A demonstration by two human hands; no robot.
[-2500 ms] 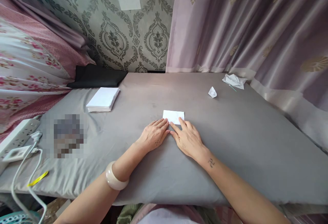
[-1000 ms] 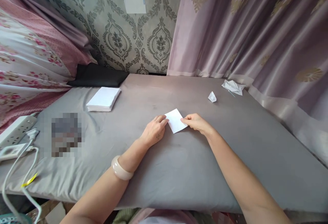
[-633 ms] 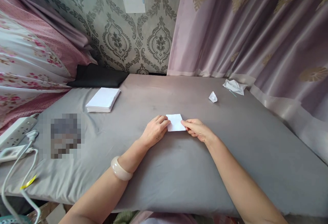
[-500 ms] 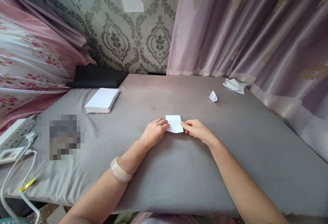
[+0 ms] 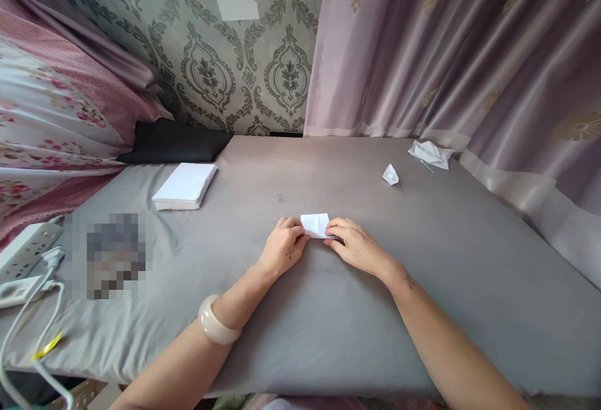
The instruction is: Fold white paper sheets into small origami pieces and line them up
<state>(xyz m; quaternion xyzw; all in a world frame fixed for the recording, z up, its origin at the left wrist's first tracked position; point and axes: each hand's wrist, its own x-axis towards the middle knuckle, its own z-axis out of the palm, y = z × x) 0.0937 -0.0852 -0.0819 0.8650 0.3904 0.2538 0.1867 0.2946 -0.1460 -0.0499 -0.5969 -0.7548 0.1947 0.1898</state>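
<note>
Evidently thin and crisp, a small rectangle of white paper (image 5: 314,223) sits near the middle of the bed-like surface, held between two bare hands just above or on a smooth grey cloth (image 5: 300,328); whether it touches the cloth is hard to tell. The left hand (image 5: 284,247) grips the paper's left end, its fingers curled over and its thumb lying along the near edge. The right hand (image 5: 359,247) pinches the right end, the thumb at the near edge and the fingers bent across the top. Faint lines mark the paper's face. A glossy, rounded cream bangle (image 5: 216,323) circles the left forearm.

Farther back to the left lies a thick, square-edged stack of white paper (image 5: 184,183), its sides slightly uneven, and behind it a flat piece of matte black material (image 5: 176,141). Across to the right stands a small, pointed folded-paper shape (image 5: 390,174) with angular facets; beyond it, a loose heap of creased white paper (image 5: 429,154) lies beside a thin greenish stick (image 5: 427,166).

At the left edge, a hard white power strip (image 5: 28,244) carries a plug with pale cables, near a shiny yellow strip (image 5: 47,346). Scrolling damask wallpaper (image 5: 206,72) covers the wall, flanked by a satiny lilac curtain (image 5: 399,41) in deep folds and a rose-printed fabric (image 5: 42,116) gathered softly.
</note>
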